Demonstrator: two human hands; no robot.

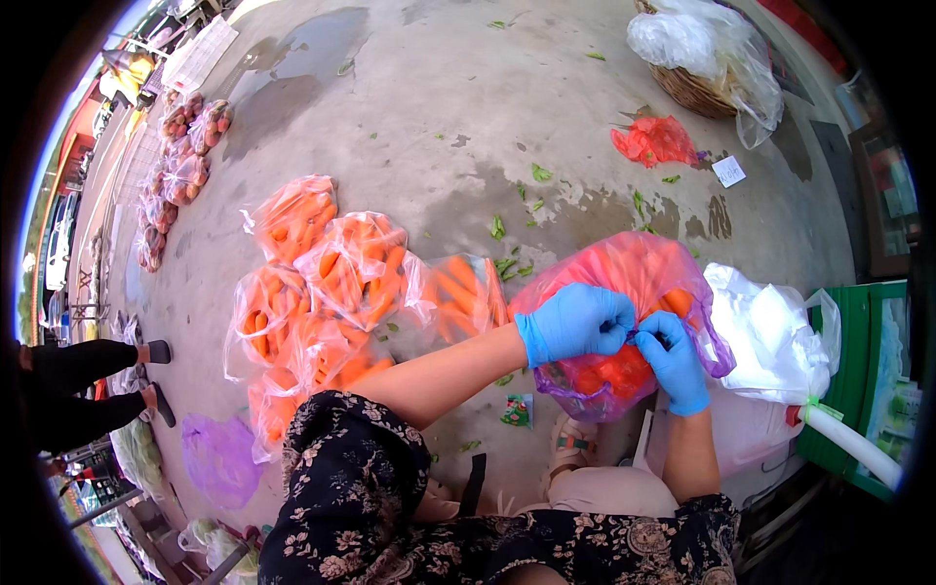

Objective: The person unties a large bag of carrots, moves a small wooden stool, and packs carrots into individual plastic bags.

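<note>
A purple plastic bag filled with orange produce, apparently carrots, stands on the ground in front of me. My left hand, in a blue glove, pinches the gathered plastic at the top of this bag. My right hand, gloved the same way, grips the plastic right beside it, the fingertips of both hands almost meeting. Between them only a small dark twist of plastic shows; whether it is knotted cannot be told. To the left, a clear bag of carrots lies close to the purple bag.
Several more bags of carrots cluster at left. White plastic bags hang at right beside a green cabinet. A wicker basket holds clear plastic. A red bag and a purple bag lie on the concrete. A person's legs are at far left.
</note>
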